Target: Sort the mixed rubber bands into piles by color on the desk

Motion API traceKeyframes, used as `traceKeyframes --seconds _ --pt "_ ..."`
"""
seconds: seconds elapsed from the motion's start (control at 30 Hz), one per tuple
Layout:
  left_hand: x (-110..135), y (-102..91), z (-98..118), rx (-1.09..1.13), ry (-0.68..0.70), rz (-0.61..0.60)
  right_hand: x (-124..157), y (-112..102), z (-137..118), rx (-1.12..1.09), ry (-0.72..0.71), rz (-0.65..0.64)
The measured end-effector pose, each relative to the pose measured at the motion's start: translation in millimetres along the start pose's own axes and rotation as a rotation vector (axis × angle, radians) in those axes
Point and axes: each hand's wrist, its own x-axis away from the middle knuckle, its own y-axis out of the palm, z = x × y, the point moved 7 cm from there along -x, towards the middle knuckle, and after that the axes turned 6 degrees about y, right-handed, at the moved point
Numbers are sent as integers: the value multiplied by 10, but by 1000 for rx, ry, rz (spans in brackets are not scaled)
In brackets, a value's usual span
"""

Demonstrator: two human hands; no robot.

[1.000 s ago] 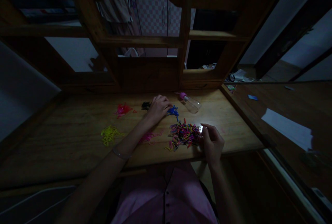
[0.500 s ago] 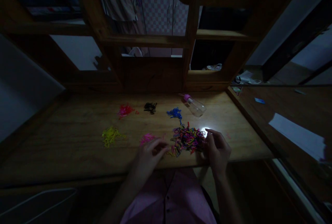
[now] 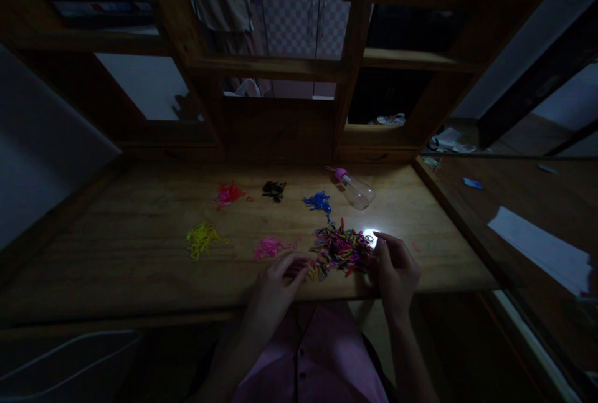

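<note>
A heap of mixed-colour rubber bands (image 3: 344, 248) lies near the front edge of the wooden desk. At its left edge, by some yellow bands, my left hand (image 3: 283, 275) has thumb and forefinger bent close together; anything between them is too small to make out. My right hand (image 3: 396, 269) is curled at the heap's right side, fingertips against the bands, and what it grips is hidden. Sorted by colour, small piles lie around: pink bands (image 3: 270, 247), yellow bands (image 3: 204, 240), red bands (image 3: 228, 194), black bands (image 3: 273, 190) and blue bands (image 3: 318, 202).
A clear bottle with a pink cap (image 3: 357, 192) lies on its side behind the heap. A bright light spot (image 3: 372, 236) shows beside my right hand. Wooden shelving (image 3: 275, 132) rises at the back. On the brown surface to the right are white paper (image 3: 537, 247) and a blue card (image 3: 472, 183).
The view has shifted slightly. My left hand has moved from beside the pink pile to the heap's left edge, uncovering more pink bands. My right hand stays at the heap's right side.
</note>
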Motion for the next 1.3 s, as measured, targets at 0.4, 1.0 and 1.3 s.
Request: traceKeyframes --seconds 0.4,1.0,1.3 --pt "54 131 -38 -325 157 -260 8 -2 -35 24 -17 14" --pt "22 255 100 -376 257 -390 8 -16 -8 23 -9 20" --pt "33 272 244 -515 341 -405 10 -8 -18 9 -1 16"
